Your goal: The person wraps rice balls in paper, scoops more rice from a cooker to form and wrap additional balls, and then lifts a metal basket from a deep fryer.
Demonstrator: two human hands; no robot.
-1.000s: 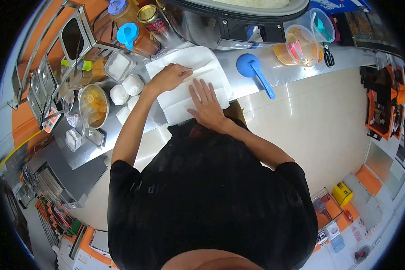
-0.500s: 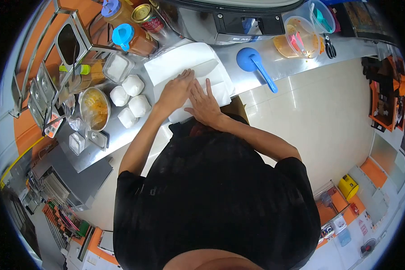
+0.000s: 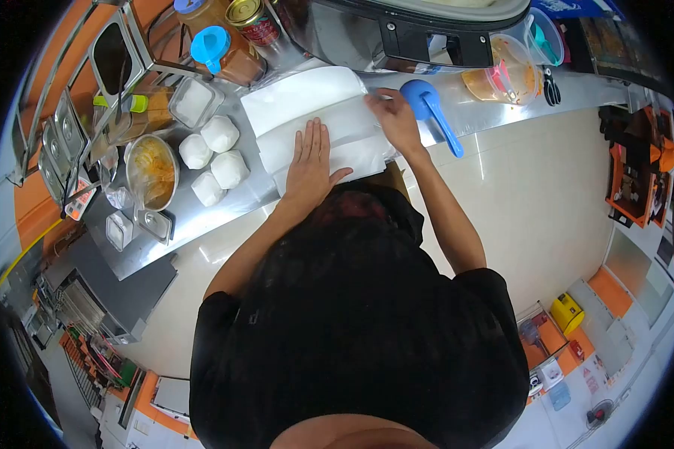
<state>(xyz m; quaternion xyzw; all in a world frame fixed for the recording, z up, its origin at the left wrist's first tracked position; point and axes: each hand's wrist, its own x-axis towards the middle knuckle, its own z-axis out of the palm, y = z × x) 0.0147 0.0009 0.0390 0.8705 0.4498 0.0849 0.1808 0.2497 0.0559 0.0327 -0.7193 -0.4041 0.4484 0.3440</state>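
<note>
White paper sheets lie layered on the steel counter, with folds across them. My left hand rests flat on the lower part of the paper, fingers stretched out. At the paper's right edge is my right hand, its fingers bent and pressed together; what they pinch, if anything, is too small to make out. A blue ladle lies just right of that hand. To the left of the paper sit several white wrapped bundles.
A metal bowl of orange food and a clear tub stand on the left. Behind are a blue-lidded jar, a can and a large cooker. Plastic containers and black scissors are at right.
My right hand has moved from beside my left hand to the paper's right edge, and its fingers have closed. My left hand has shifted slightly down the paper. The view has shifted a little.
</note>
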